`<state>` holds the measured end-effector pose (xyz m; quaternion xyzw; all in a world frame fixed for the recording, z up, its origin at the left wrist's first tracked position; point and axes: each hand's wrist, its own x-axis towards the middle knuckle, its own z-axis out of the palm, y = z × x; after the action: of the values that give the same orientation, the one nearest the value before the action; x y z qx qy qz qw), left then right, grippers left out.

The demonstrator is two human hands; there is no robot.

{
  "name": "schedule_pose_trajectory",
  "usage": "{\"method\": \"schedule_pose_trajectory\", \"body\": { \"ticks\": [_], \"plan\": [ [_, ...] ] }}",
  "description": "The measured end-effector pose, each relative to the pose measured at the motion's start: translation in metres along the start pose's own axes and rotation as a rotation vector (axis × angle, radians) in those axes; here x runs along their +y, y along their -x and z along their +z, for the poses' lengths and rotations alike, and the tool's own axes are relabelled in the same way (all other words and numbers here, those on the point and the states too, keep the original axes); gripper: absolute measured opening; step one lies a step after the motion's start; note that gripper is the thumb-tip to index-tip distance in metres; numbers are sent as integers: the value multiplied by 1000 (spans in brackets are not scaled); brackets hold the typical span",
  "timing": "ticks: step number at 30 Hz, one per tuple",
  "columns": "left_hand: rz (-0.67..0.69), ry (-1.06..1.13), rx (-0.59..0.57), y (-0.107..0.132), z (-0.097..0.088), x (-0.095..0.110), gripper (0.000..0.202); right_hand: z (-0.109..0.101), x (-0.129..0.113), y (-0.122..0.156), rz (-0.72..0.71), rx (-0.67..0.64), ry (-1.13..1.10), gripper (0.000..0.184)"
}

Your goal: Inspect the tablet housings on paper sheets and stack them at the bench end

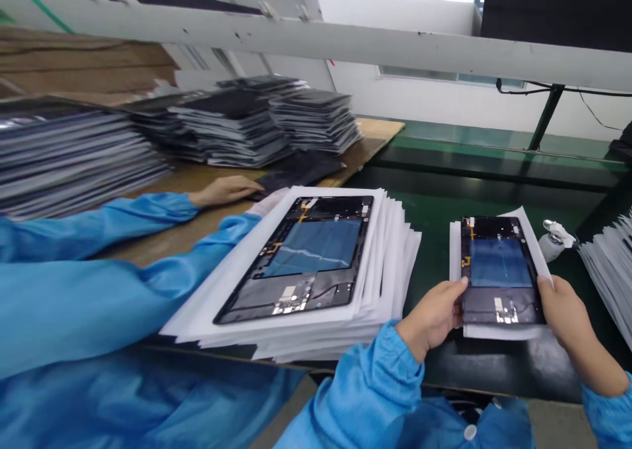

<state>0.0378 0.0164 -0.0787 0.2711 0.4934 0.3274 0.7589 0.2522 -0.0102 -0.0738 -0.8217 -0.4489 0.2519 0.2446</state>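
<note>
A tablet housing [500, 304] with its inside facing up is held between my two hands, above the green work surface. My left hand [434, 314] grips its left edge, thumb on top. On the opposite edge my right hand [565, 311] is closed, thumb along the rim. A blue film panel, orange flex strips and small metallic parts show inside the housing. White paper sheets [536, 241] stick out beneath and behind it. To the left, a second tablet housing [291, 264] lies inside-up on a stack of white sheets [395, 264].
A co-worker's bare hand [227, 189] and gloved hand [269, 202] reach in from the left by a dark sheet [301, 169]. Piles of dark panels [316, 120] stand behind. A small metal-topped bottle [552, 243] and more white sheets [609, 264] are at right. A shelf beam [345, 37] crosses overhead.
</note>
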Motion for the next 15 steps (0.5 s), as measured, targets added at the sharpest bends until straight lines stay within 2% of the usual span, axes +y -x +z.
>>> {"method": "schedule_pose_trajectory", "body": {
  "ticks": [3,6,8,11,15],
  "plan": [
    [11,253,-104,2,-5,-3,37,-4,8,20,-12,8,-86,45],
    [-71,356,-259,3,-3,-6,47,1,19,32,23,-1,-123,43],
    [-124,375,-299,3,1,-8,51,5,25,38,53,-1,-131,41],
    [-174,335,-240,1,4,-11,51,7,29,47,86,-1,-141,40],
    [-166,223,-60,-4,4,-16,40,6,22,67,114,26,-143,40]
  ]
}}
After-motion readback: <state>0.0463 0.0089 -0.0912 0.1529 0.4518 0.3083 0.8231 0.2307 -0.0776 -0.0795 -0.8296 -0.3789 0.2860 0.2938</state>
